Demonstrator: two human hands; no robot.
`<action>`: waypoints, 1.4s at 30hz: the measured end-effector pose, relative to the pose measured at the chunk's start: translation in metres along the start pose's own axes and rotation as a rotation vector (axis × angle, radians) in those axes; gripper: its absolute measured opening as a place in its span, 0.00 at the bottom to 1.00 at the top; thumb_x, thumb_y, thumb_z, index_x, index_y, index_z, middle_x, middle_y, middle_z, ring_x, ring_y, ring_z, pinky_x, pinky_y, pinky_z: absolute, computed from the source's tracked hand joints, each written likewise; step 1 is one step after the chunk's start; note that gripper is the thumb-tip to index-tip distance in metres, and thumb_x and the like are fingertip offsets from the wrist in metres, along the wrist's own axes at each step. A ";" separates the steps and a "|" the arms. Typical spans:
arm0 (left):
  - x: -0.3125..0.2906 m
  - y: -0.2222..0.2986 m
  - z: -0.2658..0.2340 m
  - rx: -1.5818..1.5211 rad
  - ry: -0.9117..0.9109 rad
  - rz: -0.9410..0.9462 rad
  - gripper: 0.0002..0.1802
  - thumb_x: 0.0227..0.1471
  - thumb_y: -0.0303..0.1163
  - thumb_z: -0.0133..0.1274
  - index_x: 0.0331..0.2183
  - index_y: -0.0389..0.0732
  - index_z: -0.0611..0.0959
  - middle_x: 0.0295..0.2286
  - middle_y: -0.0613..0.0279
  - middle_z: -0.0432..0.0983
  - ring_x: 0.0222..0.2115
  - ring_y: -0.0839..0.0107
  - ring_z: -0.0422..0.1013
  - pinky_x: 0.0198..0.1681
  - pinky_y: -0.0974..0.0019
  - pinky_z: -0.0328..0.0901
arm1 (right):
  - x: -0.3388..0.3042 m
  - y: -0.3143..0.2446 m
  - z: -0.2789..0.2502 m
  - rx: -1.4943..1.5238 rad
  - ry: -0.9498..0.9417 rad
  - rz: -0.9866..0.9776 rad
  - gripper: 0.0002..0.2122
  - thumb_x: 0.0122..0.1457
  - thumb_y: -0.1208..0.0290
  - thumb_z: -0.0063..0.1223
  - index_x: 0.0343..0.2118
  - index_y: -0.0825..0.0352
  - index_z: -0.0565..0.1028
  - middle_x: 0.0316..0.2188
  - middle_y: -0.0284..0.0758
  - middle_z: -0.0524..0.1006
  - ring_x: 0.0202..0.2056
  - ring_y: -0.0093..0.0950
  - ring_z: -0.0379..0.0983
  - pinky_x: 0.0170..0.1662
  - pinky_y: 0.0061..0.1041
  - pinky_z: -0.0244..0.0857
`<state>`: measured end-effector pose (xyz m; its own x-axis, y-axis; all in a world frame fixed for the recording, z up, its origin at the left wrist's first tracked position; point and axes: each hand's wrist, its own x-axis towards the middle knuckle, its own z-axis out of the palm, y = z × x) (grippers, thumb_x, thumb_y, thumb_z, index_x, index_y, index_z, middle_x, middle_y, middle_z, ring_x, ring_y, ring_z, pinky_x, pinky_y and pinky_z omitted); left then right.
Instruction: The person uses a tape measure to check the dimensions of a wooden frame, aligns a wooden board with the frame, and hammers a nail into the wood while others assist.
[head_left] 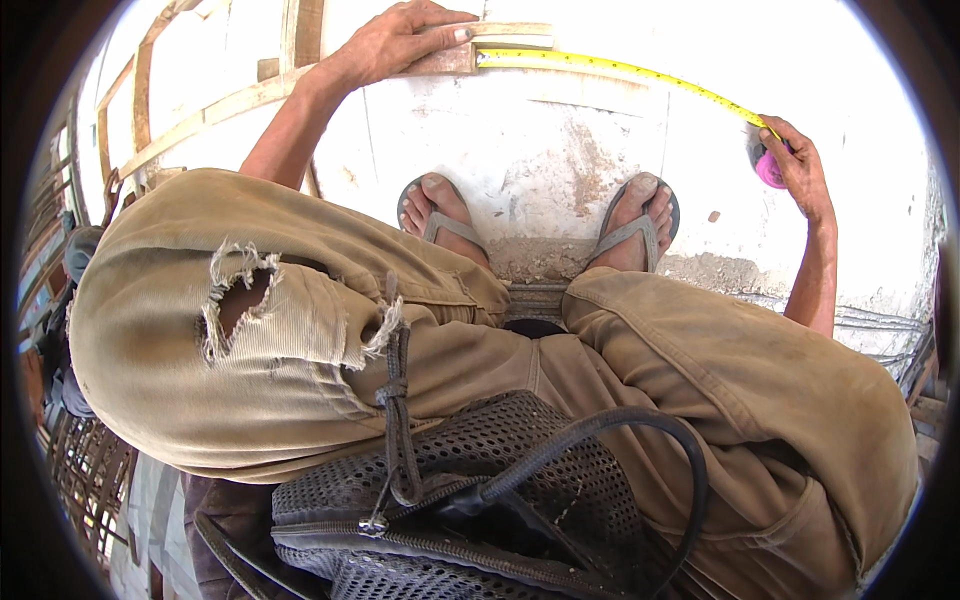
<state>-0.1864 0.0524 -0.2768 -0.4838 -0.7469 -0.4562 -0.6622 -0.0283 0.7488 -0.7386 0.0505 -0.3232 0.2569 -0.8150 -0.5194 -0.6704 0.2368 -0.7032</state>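
I squat on a pale concrete slab [560, 140] in grey sandals. My left hand [400, 40] presses flat on the end of a wooden batten [500, 35], pinning the tip of a yellow measuring tape [620, 70] against it. The tape blade runs to the right across the slab to a pink tape case [768, 165], which my right hand [800, 165] grips. The blade is stretched out between both hands, just beyond my feet.
More wooden battens [200, 115] form a frame at the upper left. A patch of loose sand [540, 258] lies between my feet. Steel reinforcing bars [880, 330] show at the right edge. A black mesh bag [480, 490] with a cable hangs at my waist.
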 end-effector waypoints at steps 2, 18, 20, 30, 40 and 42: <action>-0.003 -0.015 0.002 -0.025 -0.046 -0.067 0.26 0.64 0.48 0.57 0.56 0.41 0.85 0.32 0.62 0.83 0.28 0.68 0.74 0.34 0.60 0.71 | 0.000 0.001 -0.001 0.004 0.004 0.001 0.17 0.71 0.61 0.56 0.57 0.64 0.81 0.28 0.21 0.74 0.27 0.13 0.61 0.34 0.18 0.60; -0.029 -0.032 0.038 0.575 0.264 0.009 0.41 0.49 0.41 0.73 0.63 0.51 0.75 0.52 0.58 0.78 0.56 0.55 0.72 0.63 0.49 0.65 | -0.086 0.073 -0.093 -0.047 0.207 0.151 0.18 0.70 0.61 0.55 0.58 0.62 0.81 0.34 0.27 0.78 0.37 0.19 0.74 0.45 0.21 0.68; -0.030 -0.033 0.039 0.562 0.298 0.016 0.40 0.49 0.40 0.73 0.62 0.50 0.76 0.52 0.57 0.78 0.56 0.54 0.72 0.63 0.49 0.65 | -0.105 0.095 -0.107 -0.026 0.322 0.212 0.18 0.71 0.62 0.54 0.58 0.63 0.81 0.35 0.28 0.78 0.37 0.19 0.74 0.46 0.22 0.67; -0.035 -0.025 0.035 0.453 0.359 0.035 0.36 0.45 0.37 0.73 0.57 0.46 0.81 0.50 0.58 0.80 0.53 0.54 0.73 0.61 0.51 0.65 | -0.071 0.128 -0.034 0.110 0.551 0.303 0.17 0.71 0.64 0.53 0.56 0.65 0.82 0.30 0.25 0.76 0.29 0.17 0.68 0.38 0.20 0.65; -0.031 -0.024 0.041 0.392 0.414 0.092 0.36 0.41 0.38 0.74 0.54 0.45 0.83 0.49 0.56 0.81 0.52 0.52 0.74 0.57 0.51 0.67 | -0.048 0.120 -0.030 -0.270 0.654 0.239 0.17 0.65 0.62 0.57 0.52 0.66 0.81 0.27 0.41 0.83 0.28 0.26 0.77 0.36 0.29 0.70; -0.029 -0.019 0.038 0.373 0.387 0.064 0.35 0.43 0.40 0.73 0.54 0.44 0.83 0.49 0.56 0.81 0.53 0.52 0.74 0.57 0.51 0.66 | -0.049 0.116 -0.026 -0.352 0.669 0.233 0.21 0.64 0.60 0.59 0.56 0.68 0.79 0.32 0.42 0.81 0.33 0.32 0.79 0.40 0.34 0.71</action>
<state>-0.1815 0.0993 -0.2963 -0.3301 -0.9316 -0.1521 -0.8308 0.2102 0.5153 -0.8471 0.1044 -0.3664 -0.3152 -0.9365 -0.1537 -0.8649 0.3501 -0.3596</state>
